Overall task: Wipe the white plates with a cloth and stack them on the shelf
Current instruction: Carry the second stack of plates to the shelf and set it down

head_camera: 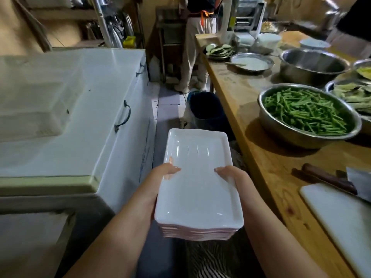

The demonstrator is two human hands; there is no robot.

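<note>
A stack of several white rectangular plates (197,173) hangs in front of me over the aisle floor, carried between both hands. My left hand (163,173) grips the stack's left edge, thumb lying on the top plate's rim. My right hand (230,174) grips the right edge the same way, thumb on top. The fingers under the stack are hidden. No cloth and no shelf for the plates shows in the head view.
A white chest freezer (84,109) fills the left. A wooden table (267,169) on the right holds a steel bowl of green beans (307,113), more bowls, a white cutting board (341,215) and a cleaver. A dark bin (206,107) and a standing person (197,49) are ahead in the aisle.
</note>
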